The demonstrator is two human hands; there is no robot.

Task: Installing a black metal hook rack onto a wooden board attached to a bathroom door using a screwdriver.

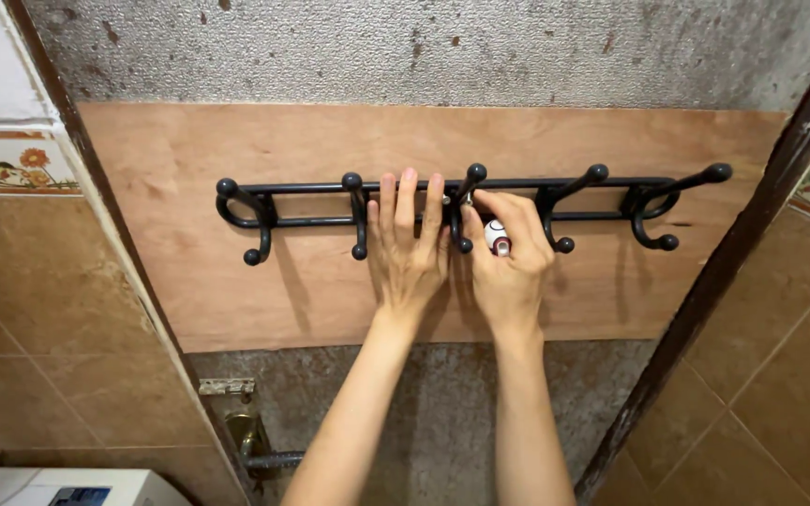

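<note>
Both bare forearms rise from the lower edge of the view toward the wall, each ending in a hand laid against the black metal coat rack with five double hooks (330,187). This rack lies horizontally across the upper part of a rectangular light-brown plywood panel (189,300), which is set flat on the wall. The left hand (407,258) is spread flat, fingers extended and close together, pressing on the rack's two rails between the second and third hooks; it grips nothing. The right hand (510,267) is curled, with the forefinger and thumb reaching to the top rail beside the third hook, where a small pale object, too small to identify, sits at the fingertips. Within the same hand's curled fingers is a small white rounded object with a red mark (498,236), resting just beside the lower ball of the third hook. Around the panel runs a grey, speckled and stained wall surface (424,47). Dark wooden frame strips (705,309) slant down either side. Brown glazed tiles (30,309) lie to the left, with a floral border tile (11,159) above. Below the panel, a corroded metal latch fitting (250,436) projects near the left frame.
</note>
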